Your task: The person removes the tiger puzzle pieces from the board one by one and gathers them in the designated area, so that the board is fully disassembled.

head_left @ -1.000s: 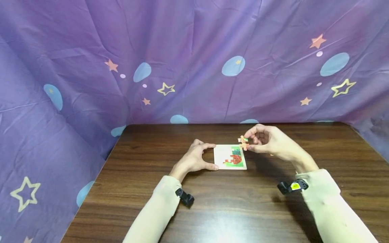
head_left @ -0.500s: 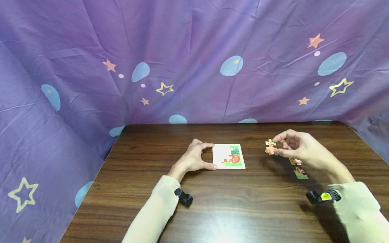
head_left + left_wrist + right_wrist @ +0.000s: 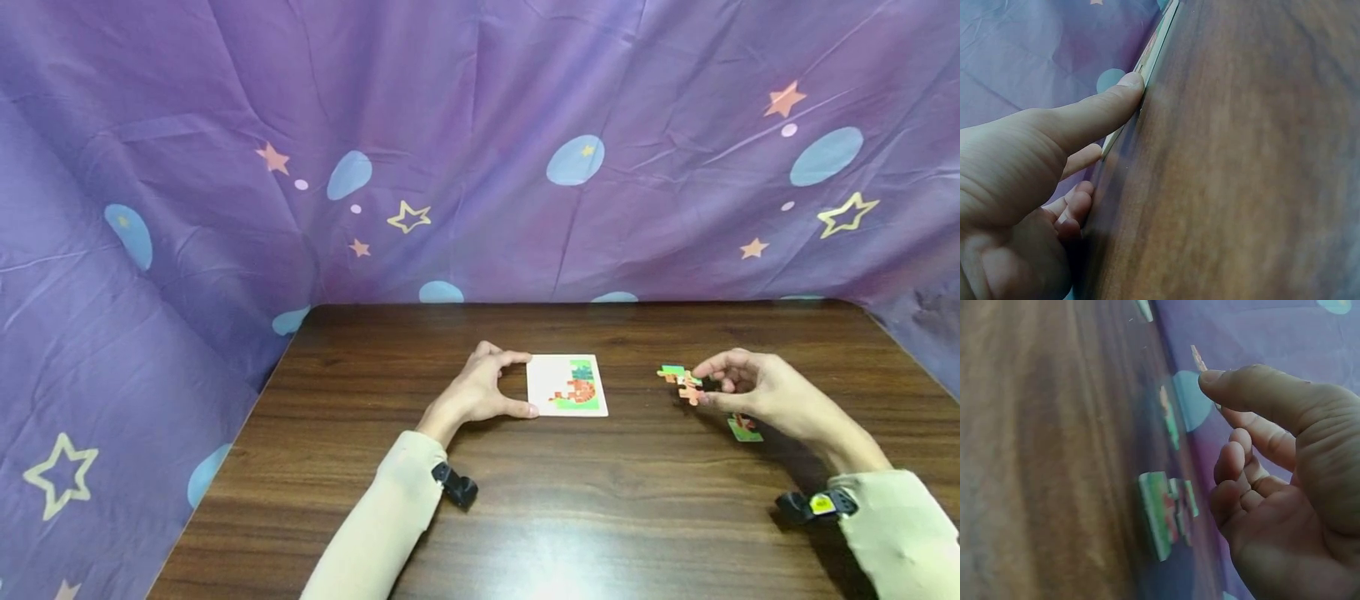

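Basically, dark wood tabletop [image 3: 600,483], glare [image 3: 558,575] on its near part. Green-and-red loose piece [image 3: 744,428] lies toward the tabletop's right edge, just beside the right hand [image 3: 772,392]. White puzzle tray [image 3: 546,383] sits mid-tabletop: joined pieces [image 3: 581,390] fill its right side, base shows white at left. Left hand [image 3: 476,393]: thumb and forefinger wide, touching the tray's near-left and far-left corners. Right hand: thumb and forefinger pinch an orange piece [image 3: 688,392], another piece [image 3: 670,372] just beyond. Tabletop separates tray and held piece. Purple curtain [image 3: 465,192] rises past the far edge.
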`<state>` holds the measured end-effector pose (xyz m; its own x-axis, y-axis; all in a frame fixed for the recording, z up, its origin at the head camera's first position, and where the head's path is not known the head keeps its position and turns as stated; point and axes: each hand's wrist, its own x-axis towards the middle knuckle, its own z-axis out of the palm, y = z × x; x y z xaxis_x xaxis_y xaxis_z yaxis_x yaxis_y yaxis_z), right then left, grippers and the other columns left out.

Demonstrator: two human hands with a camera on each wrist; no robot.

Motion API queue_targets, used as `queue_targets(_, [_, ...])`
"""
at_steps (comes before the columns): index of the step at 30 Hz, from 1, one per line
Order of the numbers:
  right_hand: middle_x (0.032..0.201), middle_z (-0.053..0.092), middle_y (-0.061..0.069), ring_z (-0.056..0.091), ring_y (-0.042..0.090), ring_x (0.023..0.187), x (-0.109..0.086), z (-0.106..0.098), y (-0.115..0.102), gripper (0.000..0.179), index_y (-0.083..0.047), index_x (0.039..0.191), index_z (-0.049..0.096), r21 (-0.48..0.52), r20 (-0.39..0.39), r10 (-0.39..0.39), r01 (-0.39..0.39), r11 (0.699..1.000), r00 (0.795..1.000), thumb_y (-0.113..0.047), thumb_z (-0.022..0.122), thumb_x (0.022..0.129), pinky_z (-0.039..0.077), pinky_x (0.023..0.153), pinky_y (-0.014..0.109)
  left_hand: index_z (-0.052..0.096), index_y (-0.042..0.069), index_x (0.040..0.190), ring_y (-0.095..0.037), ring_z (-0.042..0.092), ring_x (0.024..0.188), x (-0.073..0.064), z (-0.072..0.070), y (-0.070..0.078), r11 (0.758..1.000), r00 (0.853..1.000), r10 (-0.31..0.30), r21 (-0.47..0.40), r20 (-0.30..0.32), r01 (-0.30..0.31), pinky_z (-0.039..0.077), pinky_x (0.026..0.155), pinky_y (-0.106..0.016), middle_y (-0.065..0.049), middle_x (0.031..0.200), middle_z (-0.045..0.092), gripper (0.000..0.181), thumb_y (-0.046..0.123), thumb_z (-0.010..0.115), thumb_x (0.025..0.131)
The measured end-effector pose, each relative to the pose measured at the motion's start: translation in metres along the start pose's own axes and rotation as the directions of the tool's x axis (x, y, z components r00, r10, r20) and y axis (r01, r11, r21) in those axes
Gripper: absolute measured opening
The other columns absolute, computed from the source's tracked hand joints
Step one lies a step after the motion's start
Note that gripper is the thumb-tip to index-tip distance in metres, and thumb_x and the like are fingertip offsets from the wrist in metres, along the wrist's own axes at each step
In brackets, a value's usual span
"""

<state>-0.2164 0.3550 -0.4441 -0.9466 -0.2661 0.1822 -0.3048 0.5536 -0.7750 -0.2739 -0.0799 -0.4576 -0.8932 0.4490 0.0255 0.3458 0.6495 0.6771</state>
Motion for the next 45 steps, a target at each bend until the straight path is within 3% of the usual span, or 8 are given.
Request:
queue_targets(8, [0.091, 0.06, 0.003, 0.054, 0.006, 0.073, -0.002, 0.002, 0.01, 0.03, -0.009, 0.117, 0.078, -0.1, 0.011, -0.022, 0.023, 0.995, 1.0, -0.005, 0.092, 0.09, 0.047, 0.052, 0.027, 0.062, 0.021, 0.16, -0.026, 0.052, 0.132, -0.002, -0.003, 0.009, 1.0, 0.999, -0.023, -0.014, 0.028, 0.023, 0.05, 0.117, -0.047, -0.01, 0.143, 0.051, 0.092, 0.034, 0.104, 0.079])
queue_targets(15, [0.089, 0.056, 0.004, 0.05, 0.006, 0.068, -0.001, 0.004, 0.009, 0.03, -0.01, 0.116, 0.079, -0.123, 0.014, -0.01, 0.012, 0.992, 1.0, -0.006, 0.092, 0.09, 0.046, 0.049, 0.028, 0.063, 0.022, 0.159, -0.026, 0.053, 0.129, 0.001, -0.004, 0.009, 1.0, 1.0, -0.016, -0.012, 0.022, 0.017, 0.051, 0.115, -0.046, -0.01, 0.141, 0.051, 0.092, 0.034, 0.104, 0.078])
queue_targets(22, [0.091, 0.057, 0.003, 0.049, 0.006, 0.075, 0.001, 0.004, 0.01, 0.029, -0.012, 0.114, 0.081, -0.171, 0.006, -0.046, 0.047, 0.984, 0.999, -0.005, 0.093, 0.088, 0.044, 0.058, 0.027, 0.065, 0.024, 0.158, -0.022, 0.056, 0.121, 0.005, 0.0, 0.001, 1.0, 1.0, -0.004, 0.008, 0.001, 0.004, 0.054, 0.109, -0.042, -0.007, 0.137, 0.053, 0.091, 0.036, 0.105, 0.077])
queue_targets(30, [0.094, 0.058, 0.003, 0.051, 0.006, 0.078, 0.002, 0.004, 0.009, 0.028, -0.014, 0.114, 0.081, -0.175, 0.018, -0.035, 0.038, 0.984, 0.999, -0.008, 0.093, 0.089, 0.045, 0.061, 0.027, 0.063, 0.022, 0.159, -0.026, 0.053, 0.132, -0.001, -0.006, 0.008, 1.0, 0.999, -0.023, -0.012, 0.023, 0.023, 0.05, 0.117, -0.047, -0.01, 0.142, 0.051, 0.091, 0.037, 0.104, 0.079])
queue_targets(37, [0.095, 0.058, 0.003, 0.051, 0.006, 0.078, 0.002, 0.005, 0.009, 0.026, -0.014, 0.114, 0.081, -0.178, 0.027, -0.033, 0.037, 0.983, 0.999, -0.01, 0.092, 0.09, 0.045, 0.062, 0.027, 0.064, 0.029, 0.158, -0.02, 0.052, 0.128, 0.011, 0.007, -0.011, 0.999, 0.999, -0.033, -0.011, -0.008, 0.032, 0.051, 0.114, -0.045, -0.003, 0.139, 0.05, 0.094, 0.038, 0.106, 0.075])
queue_targets(44, [0.095, 0.058, 0.004, 0.051, 0.005, 0.075, 0.001, 0.004, 0.01, 0.03, -0.009, 0.118, 0.079, -0.141, 0.048, 0.022, -0.015, 0.99, 0.999, -0.009, 0.091, 0.091, 0.048, 0.055, 0.028, 0.063, 0.022, 0.159, -0.024, 0.054, 0.125, -0.001, -0.002, 0.004, 1.0, 1.0, -0.019, -0.003, 0.015, 0.019, 0.053, 0.112, -0.044, -0.01, 0.14, 0.051, 0.091, 0.035, 0.104, 0.079])
queue_targets(45, [0.095, 0.058, 0.004, 0.051, 0.005, 0.074, 0.001, 0.004, 0.01, 0.03, -0.009, 0.119, 0.079, -0.135, 0.051, 0.029, -0.022, 0.991, 0.998, -0.009, 0.091, 0.092, 0.048, 0.053, 0.028, 0.064, 0.022, 0.158, -0.024, 0.055, 0.123, 0.001, -0.001, 0.001, 1.0, 1.0, -0.008, 0.009, 0.009, 0.008, 0.054, 0.11, -0.043, -0.01, 0.138, 0.052, 0.091, 0.037, 0.104, 0.078])
